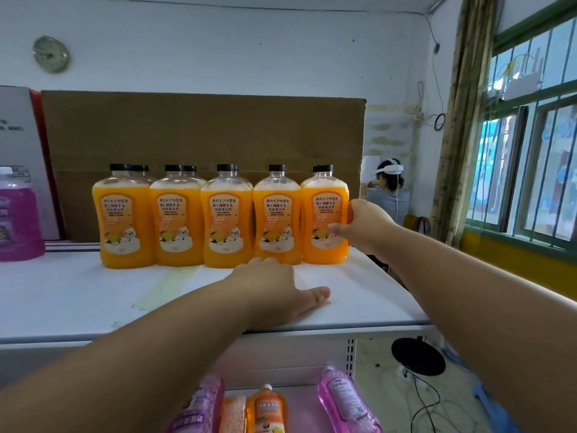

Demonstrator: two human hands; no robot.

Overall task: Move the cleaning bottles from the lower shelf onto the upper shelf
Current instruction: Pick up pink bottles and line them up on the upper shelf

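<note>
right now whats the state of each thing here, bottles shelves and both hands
orange bottles: upright, capped, in a row on the upper shelf
rightmost orange bottle: upright, gripped by the right hand
right hand: curled round that bottle's side
left hand: flat, palm down on the upper shelf
upper shelf: holds the orange row and a purple bottle
lower shelf bottles: pink and orange, not yet moved
</note>
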